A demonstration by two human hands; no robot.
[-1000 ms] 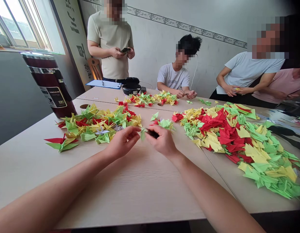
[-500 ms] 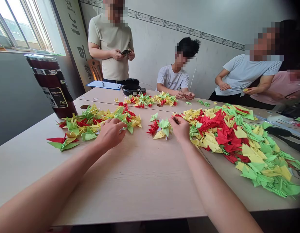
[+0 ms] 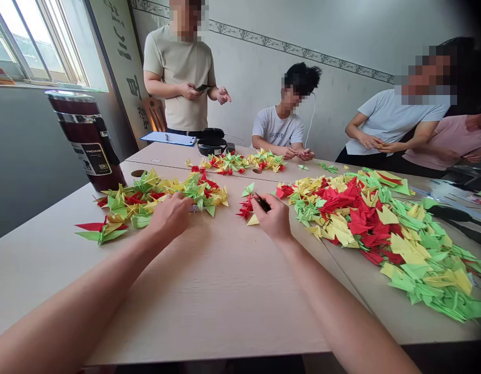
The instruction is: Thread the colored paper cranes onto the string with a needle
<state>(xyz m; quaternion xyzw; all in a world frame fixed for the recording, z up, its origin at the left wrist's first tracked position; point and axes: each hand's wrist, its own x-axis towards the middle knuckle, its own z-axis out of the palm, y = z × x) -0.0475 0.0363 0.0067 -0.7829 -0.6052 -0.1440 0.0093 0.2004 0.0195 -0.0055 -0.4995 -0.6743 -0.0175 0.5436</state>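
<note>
My left hand (image 3: 171, 214) rests at the front edge of a pile of folded paper cranes (image 3: 145, 179) in green, yellow and red. Its fingers are curled together, and what they may hold is hidden. My right hand (image 3: 275, 217) is closed around a short black pen-like object (image 3: 263, 202), whose kind I cannot make out. Just left of that hand sits a small group of paper pieces, with a red crane (image 3: 245, 208) and a green one (image 3: 248, 189) showing; the hand covers the rest.
A large heap of folded papers (image 3: 373, 223) spreads over the right of the table (image 3: 209, 301). More cranes (image 3: 240, 162) lie further back, near a black case (image 3: 211, 141) and a clipboard (image 3: 168, 137). A dark red vacuum flask (image 3: 87, 140) stands left. Several people are opposite.
My right hand has moved left from the heap's edge to the small group, and the black object now shows. My left hand has curled in slightly. The standing person's one hand has left the phone.
</note>
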